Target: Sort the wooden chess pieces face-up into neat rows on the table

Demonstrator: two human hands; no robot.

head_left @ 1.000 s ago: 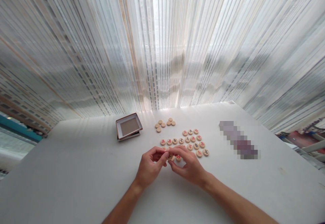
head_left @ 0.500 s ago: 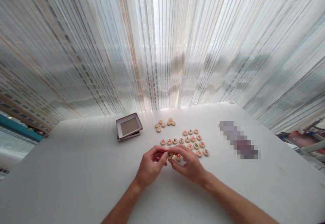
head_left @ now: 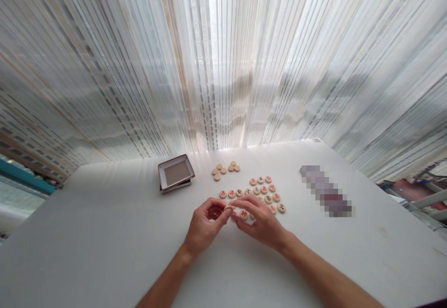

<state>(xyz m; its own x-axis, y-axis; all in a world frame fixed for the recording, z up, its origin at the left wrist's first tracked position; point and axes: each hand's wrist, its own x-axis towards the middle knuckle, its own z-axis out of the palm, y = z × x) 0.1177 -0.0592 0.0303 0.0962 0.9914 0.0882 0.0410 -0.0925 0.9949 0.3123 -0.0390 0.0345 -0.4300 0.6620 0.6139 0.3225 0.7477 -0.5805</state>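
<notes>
My left hand (head_left: 204, 226) pinches a round wooden Chinese chess piece (head_left: 229, 207) between thumb and fingers. The piece is tilted, so its marked face is not visible. Close against it is my right hand (head_left: 260, 219), index fingertip at the piece's edge and thumb held apart below. Under and behind the hands, several chess pieces (head_left: 256, 190) lie in rows, face up with red or black characters. A red-marked piece (head_left: 243, 214) shows between my hands; my right hand partly covers others.
Farther back lie several blank-side-up pieces (head_left: 223, 171) in two loose groups. An open shallow box (head_left: 176, 173) rests at the back left on the white table (head_left: 104, 233). A pixelated object (head_left: 326, 191) lies to the right. Striped curtains (head_left: 223, 65) hang behind the table.
The piece in my fingers has turned from showing its black character to nearly edge-on. My right thumb has come away from it. The view has shifted slightly.
</notes>
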